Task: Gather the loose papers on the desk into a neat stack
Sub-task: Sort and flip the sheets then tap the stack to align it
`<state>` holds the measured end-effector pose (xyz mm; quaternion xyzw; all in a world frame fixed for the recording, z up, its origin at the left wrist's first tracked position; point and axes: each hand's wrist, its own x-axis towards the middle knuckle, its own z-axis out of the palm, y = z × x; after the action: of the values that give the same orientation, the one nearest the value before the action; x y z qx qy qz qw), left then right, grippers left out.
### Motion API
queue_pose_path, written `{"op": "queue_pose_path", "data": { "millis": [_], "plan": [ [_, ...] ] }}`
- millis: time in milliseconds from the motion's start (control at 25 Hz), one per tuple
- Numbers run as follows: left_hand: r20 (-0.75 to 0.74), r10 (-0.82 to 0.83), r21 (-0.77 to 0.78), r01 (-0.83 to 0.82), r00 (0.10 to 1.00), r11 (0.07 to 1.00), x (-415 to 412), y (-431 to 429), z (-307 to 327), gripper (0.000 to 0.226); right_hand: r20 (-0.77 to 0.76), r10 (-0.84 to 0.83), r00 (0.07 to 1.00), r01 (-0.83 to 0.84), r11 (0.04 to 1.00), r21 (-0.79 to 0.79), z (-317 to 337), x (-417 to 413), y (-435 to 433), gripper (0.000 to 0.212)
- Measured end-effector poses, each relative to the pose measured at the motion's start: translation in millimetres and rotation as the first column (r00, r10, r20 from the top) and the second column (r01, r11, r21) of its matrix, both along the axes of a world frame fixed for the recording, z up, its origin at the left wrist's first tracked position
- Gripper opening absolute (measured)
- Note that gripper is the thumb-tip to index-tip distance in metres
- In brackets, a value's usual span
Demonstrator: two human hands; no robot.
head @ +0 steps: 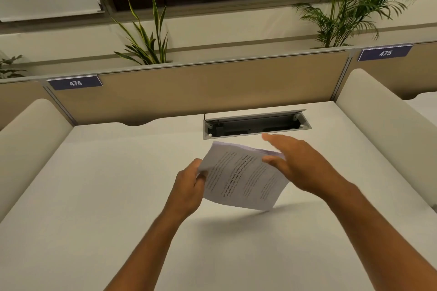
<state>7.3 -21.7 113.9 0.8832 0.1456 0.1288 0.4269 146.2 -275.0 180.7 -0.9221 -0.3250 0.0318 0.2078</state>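
Note:
A bundle of printed white papers (241, 179) hangs tilted above the white desk (106, 196), casting a shadow below it. My left hand (189, 184) pinches the bundle's left edge between thumb and fingers. At the bundle's upper right corner my right hand (295, 163) lies flat, its fingers straight and together, pressing the sheets' edge without gripping. No other loose sheets show on the desk.
An open cable tray (256, 125) is sunk into the desk just behind the papers. Padded white dividers stand at left (28, 144) and right (378, 125). A tan partition (189, 87) labelled 474 closes the back, with plants behind it.

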Motion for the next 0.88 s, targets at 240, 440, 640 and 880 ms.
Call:
{"op": "queue_pose_path", "data": {
  "millis": [240,440,640,880],
  "plan": [
    [0.010,-0.040,0.211,0.037,0.999,0.977,2,-5,36,0.021,0.170,0.036,0.985,-0.009,0.988,-0.155,-4,-1,15,0.024],
    [0.164,0.388,-0.097,-0.377,0.907,0.921,1,1,22,0.061,-0.047,-0.043,0.998,0.055,0.960,0.275,-29,0,8,0.028],
    [0.026,0.200,-0.639,-0.138,0.979,0.757,-6,-20,-12,0.030,-0.363,0.038,0.931,0.175,0.826,0.536,-49,-15,1,0.025],
    [0.047,0.269,-0.565,-0.196,0.962,0.802,-2,-27,-16,0.027,-0.383,-0.037,0.923,0.262,0.789,0.556,-77,-23,3,0.020]
  ]
}}
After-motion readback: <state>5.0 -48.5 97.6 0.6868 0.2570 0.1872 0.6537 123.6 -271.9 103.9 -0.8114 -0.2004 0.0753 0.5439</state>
